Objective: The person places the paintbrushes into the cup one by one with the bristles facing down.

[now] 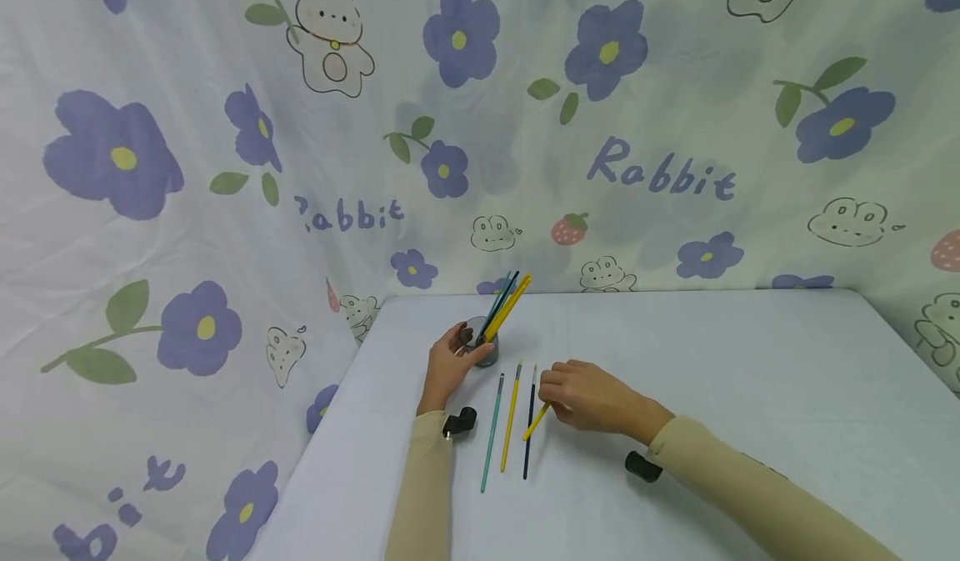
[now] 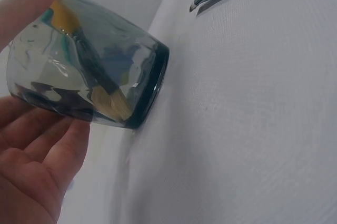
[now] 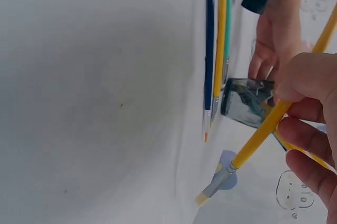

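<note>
My left hand (image 1: 447, 369) grips a clear bluish glass cup (image 2: 118, 34) around its side, thumb near the rim. Several paintbrushes (image 1: 510, 304) with yellow, teal and dark handles lean in the cup; bristles of one point down toward its base in the left wrist view. To the right, my right hand (image 1: 588, 396) pinches a yellow paintbrush (image 3: 255, 140) between thumb and fingers, its pale flat bristles pointing away from me. Between the hands lie a teal paintbrush (image 1: 492, 436), another yellow paintbrush (image 1: 511, 421) and a dark blue paintbrush (image 1: 527, 461), side by side on the table.
A white-covered table (image 1: 750, 361) carries everything. Behind it and along the left hangs a curtain (image 1: 525, 169) printed with purple flowers and rabbits. A black wrist device (image 1: 460, 422) sits at the left cuff and another black device (image 1: 643, 466) at the right.
</note>
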A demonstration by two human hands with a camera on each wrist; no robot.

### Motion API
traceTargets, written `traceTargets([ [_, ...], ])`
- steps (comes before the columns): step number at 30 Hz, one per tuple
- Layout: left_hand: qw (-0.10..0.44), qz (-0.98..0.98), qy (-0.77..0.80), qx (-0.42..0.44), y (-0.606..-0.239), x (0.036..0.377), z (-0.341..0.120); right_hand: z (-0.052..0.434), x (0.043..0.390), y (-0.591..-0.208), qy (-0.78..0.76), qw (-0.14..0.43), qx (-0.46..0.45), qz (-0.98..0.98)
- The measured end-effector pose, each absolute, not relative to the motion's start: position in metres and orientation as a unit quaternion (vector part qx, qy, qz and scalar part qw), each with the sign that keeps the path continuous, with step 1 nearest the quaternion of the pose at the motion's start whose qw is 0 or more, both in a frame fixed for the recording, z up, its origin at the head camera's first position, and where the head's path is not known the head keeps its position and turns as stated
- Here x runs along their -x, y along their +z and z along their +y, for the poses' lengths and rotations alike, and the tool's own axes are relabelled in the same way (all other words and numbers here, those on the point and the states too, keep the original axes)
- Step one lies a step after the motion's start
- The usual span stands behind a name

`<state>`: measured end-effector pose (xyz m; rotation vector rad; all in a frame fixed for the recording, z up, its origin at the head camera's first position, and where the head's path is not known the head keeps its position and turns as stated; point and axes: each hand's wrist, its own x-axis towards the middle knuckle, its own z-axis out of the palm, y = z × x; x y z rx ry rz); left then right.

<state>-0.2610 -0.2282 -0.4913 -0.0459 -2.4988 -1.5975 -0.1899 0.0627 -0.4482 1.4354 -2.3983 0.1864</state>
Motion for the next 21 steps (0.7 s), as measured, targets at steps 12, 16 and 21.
traceTargets([
  [12,0.087,-0.84,-0.536,0.012,-0.491,0.26,-0.228,0.065,0.203,-0.437,0.3,0.182,-0.434,-0.829],
  [16,0.088,-0.841,-0.533,0.012,-0.49,0.259,-0.228,0.063,0.21,-0.435,0.392,0.18,-0.395,-0.811],
  [21,0.087,-0.839,-0.537,0.014,-0.491,0.26,-0.228,0.059,0.217,-0.433,0.48,0.16,-0.335,-0.795],
])
